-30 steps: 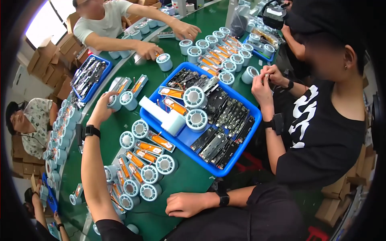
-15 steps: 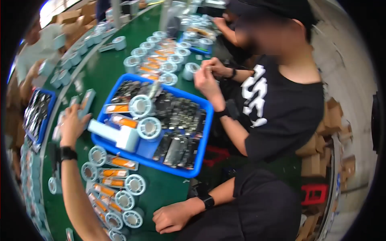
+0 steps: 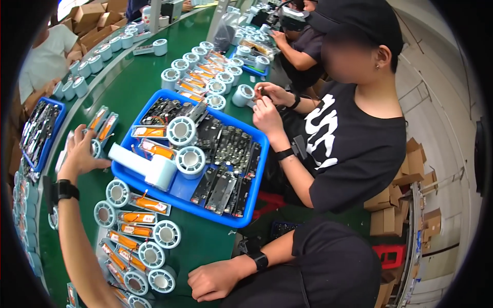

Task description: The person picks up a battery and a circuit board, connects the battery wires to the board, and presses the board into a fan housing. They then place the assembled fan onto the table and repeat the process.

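My left hand (image 3: 81, 155) is at the left of the green table, thumb and fingers spread. Its fingertips are beside light blue housings (image 3: 106, 127) with orange battery packs; a round light blue head (image 3: 95, 148) shows between thumb and fingers. Whether the hand touches them I cannot tell. My right hand (image 3: 215, 281) rests at the table's near edge, its fingers curled under and nothing visible in it. Between the hands, several round-headed housings (image 3: 167, 234) lie in rows with orange packs (image 3: 137, 217) in their handles. Beyond them, a closed light blue housing (image 3: 161, 173) lies across the blue tray.
The blue tray (image 3: 240, 220) holds black circuit boards (image 3: 222, 191) and more round-headed housings. A co-worker (image 3: 359, 133) sits at the right, both hands on a small part. More housings (image 3: 181, 66) stand farther back. Another blue tray (image 3: 38, 165) is at the far left.
My left hand's fingers have spread wider. The light blue housings beside it now show their orange packs. My view has shifted slightly; my right hand stays resting.
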`<state>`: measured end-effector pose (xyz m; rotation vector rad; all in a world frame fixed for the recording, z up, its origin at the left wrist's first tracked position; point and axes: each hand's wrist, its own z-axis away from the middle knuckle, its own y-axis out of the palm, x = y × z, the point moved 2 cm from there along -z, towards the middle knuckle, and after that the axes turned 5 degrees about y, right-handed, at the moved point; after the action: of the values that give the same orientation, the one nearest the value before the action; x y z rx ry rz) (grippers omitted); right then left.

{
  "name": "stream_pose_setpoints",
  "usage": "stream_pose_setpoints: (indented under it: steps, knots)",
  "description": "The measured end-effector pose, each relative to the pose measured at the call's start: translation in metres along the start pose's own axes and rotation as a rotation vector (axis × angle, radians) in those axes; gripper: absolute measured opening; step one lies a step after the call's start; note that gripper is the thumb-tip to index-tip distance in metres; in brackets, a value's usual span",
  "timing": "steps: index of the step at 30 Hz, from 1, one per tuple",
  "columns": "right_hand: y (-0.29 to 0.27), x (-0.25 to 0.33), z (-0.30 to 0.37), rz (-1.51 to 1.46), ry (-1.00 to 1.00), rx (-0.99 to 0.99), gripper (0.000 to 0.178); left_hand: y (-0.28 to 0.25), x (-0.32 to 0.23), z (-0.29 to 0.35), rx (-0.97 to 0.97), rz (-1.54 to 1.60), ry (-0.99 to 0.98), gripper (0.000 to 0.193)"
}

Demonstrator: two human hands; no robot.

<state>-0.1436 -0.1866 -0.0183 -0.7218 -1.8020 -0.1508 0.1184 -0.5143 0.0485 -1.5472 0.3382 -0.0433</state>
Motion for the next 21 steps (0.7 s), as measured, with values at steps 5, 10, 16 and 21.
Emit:
stream_pose_setpoints:
  steps: [5, 10, 16, 21]
  knots:
    - [0.004, -0.004, 0.000, -0.006, 0.020, 0.008, 0.015, 0.004, 0.004, -0.014, 0.029, -0.058, 0.024, 0.076]
    - [0.005, -0.004, 0.000, -0.002, 0.017, -0.011, 0.015, 0.017, 0.003, -0.026, -0.175, 0.081, 0.075, 0.068]
    - [-0.003, -0.002, 0.003, -0.020, -0.012, 0.003, 0.015, 0.012, -0.024, -0.015, -0.173, 0.021, -0.097, 0.066]
    - [0.002, -0.001, -0.004, -0.051, -0.002, 0.052, 0.012, -0.022, -0.011, 0.044, -0.207, -0.069, -0.197, 0.075]
